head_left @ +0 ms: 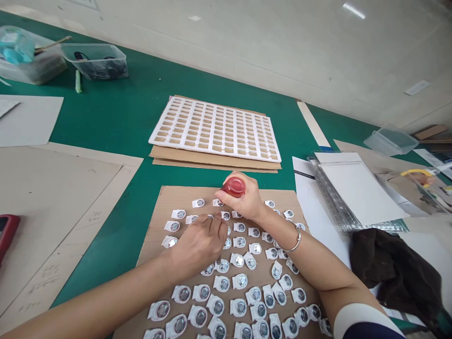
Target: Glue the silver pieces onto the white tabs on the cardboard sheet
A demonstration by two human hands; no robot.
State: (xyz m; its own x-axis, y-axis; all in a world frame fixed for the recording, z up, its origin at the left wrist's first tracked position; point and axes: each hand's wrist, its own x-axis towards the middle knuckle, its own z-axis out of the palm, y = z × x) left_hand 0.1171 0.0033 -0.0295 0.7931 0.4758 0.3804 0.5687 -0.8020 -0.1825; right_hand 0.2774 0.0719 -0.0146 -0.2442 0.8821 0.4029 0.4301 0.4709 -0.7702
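My right hand (247,197) is wrapped round a red, rounded squeeze bottle (234,187), its base turned up toward me. A thin tip seems to point down from it, close to my left fingertips. My left hand (203,239) is closed, fingers bent and pressed together low over the cardboard sheet (155,214); what they hold, if anything, is hidden. Loose rows of small white tabbed pieces with round silver centres cover the cardboard, such as this tabbed piece (221,283). My forearms and hands hide some of them.
Beyond the cardboard lies a white gridded tray (212,128) on cardboard. Clear plastic tubs (95,61) stand at the back left of the green table (141,101). On the right are papers, a white-topped stack (360,188) and a dark cloth (391,273). A red object (7,238) sits far left.
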